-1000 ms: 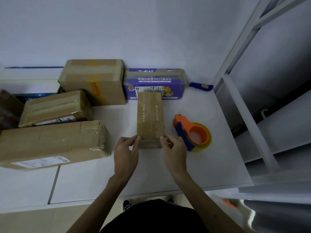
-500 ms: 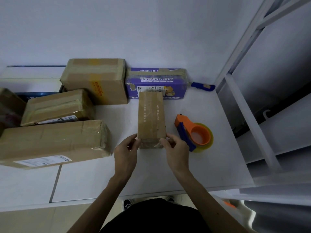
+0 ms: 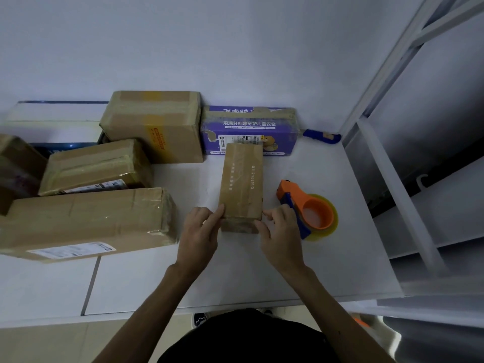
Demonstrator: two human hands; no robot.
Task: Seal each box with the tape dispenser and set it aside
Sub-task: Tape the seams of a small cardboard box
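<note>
Here, the white bench (image 3: pixel 235 279) runs across the view, with a white metal rack (image 3: pixel 392 179) standing at its right edge. A long brown carton (image 3: pixel 86 221) lies along the left part of the bench, with a white label on the side facing the front edge. Behind it sit a flatter taped carton (image 3: pixel 94 166) and, toward the back edge, a tall taped carton (image 3: pixel 154 124). Another brown box (image 3: pixel 15 163) is cut off by the left side of the view. A purple printed box (image 3: pixel 251 127) stands against the back edge, just right of the tall carton.

The narrow box (image 3: pixel 242 182) lies in the middle of the bench, lengthwise from front to back, its far end close to the purple box. The left hand (image 3: pixel 199 231) lays fairly straight fingers against its near left corner. The right hand (image 3: pixel 280 231) pinches the near right corner between forefinger and thumb. The orange tape dispenser (image 3: pixel 309 208) lies on its side just right of the narrow box, beside the right hand and untouched. A blue-handled tool (image 3: pixel 319 133) rests at the back right corner.
</note>
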